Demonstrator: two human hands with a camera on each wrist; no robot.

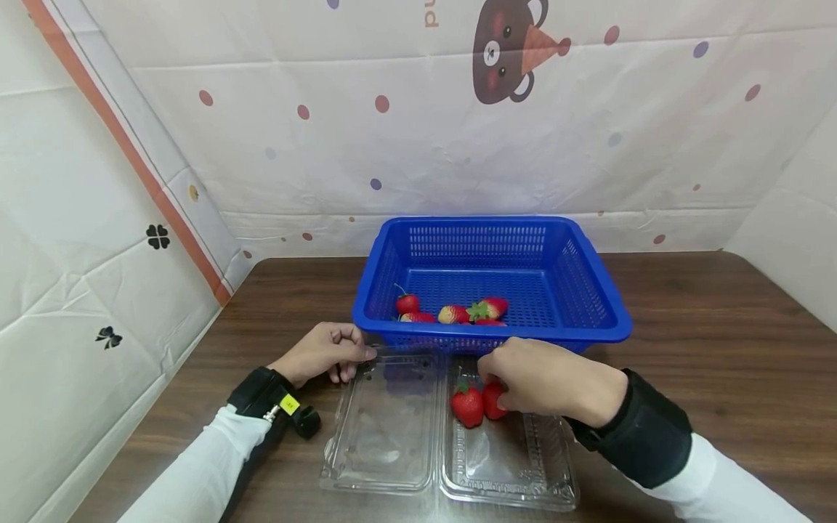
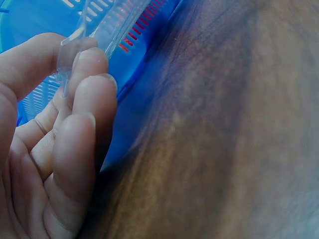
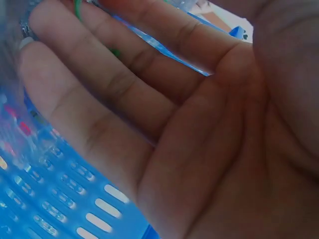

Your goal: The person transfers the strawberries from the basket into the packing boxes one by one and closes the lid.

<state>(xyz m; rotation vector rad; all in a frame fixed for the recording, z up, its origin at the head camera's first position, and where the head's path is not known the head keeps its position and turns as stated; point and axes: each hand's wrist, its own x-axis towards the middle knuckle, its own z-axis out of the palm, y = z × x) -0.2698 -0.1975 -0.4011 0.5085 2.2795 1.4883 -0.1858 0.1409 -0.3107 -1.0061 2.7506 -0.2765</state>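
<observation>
A clear plastic clamshell box (image 1: pixel 392 428) lies unfolded on the table, its two halves side by side. My left hand (image 1: pixel 330 352) pinches the far left corner of its left half; in the left wrist view the thumb and index finger (image 2: pixel 89 62) meet on the thin plastic edge. Over the right half, my right hand (image 1: pixel 546 378) holds a red strawberry (image 1: pixel 493 401) low in the box, partly covered by the fingers. Another strawberry (image 1: pixel 467 407) sits just left of it in the same half. Only a bit of green stem (image 3: pixel 78 9) shows between the fingers in the right wrist view.
A blue slotted basket (image 1: pixel 490 330) stands right behind the box, with several strawberries (image 1: pixel 453 314) near its front wall. Brown wooden table (image 1: pixel 693 363) extends to both sides. A printed white sheet (image 1: pixel 418 145) hangs behind and at the sides.
</observation>
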